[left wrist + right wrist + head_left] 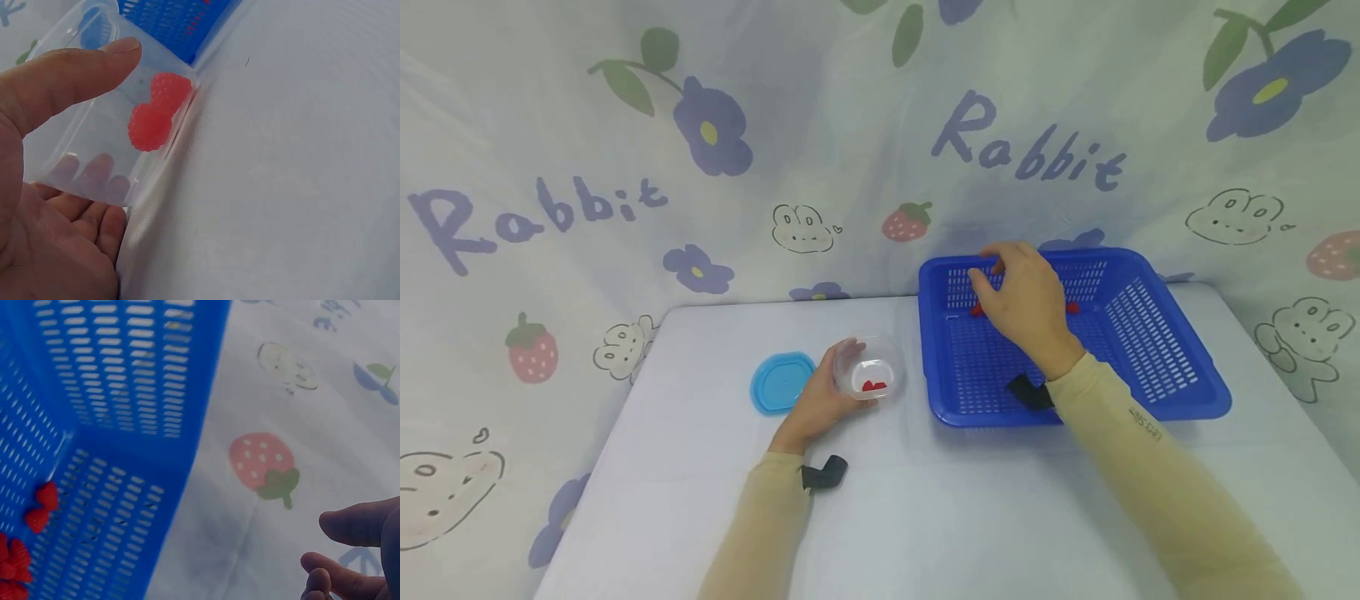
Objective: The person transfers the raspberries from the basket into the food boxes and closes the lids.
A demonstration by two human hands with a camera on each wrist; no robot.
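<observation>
My left hand (pixel 826 396) grips a small clear plastic container (pixel 891 357) on the white table, thumb on the near side and fingers round the other. Two red raspberry-shaped pieces (pixel 150 127) lie at its bottom. Above the blue basket (pixel 985 419) is my right hand (pixel 1026 304), its thumb and fingers apart with nothing between them. Inside the basket, strawberry-like red pieces (pixel 37 519) and more red pieces (pixel 14 565) lie along one side in the right wrist view; from the head, the right hand hides part of them.
A light blue lid (pixel 781 383) lies on the table (pixel 880 517) just left of the container. The basket stands to the right, near the table's back edge. A printed curtain (pixel 820 125) hangs behind the table. Black straps (pixel 826 472) are on both wrists.
</observation>
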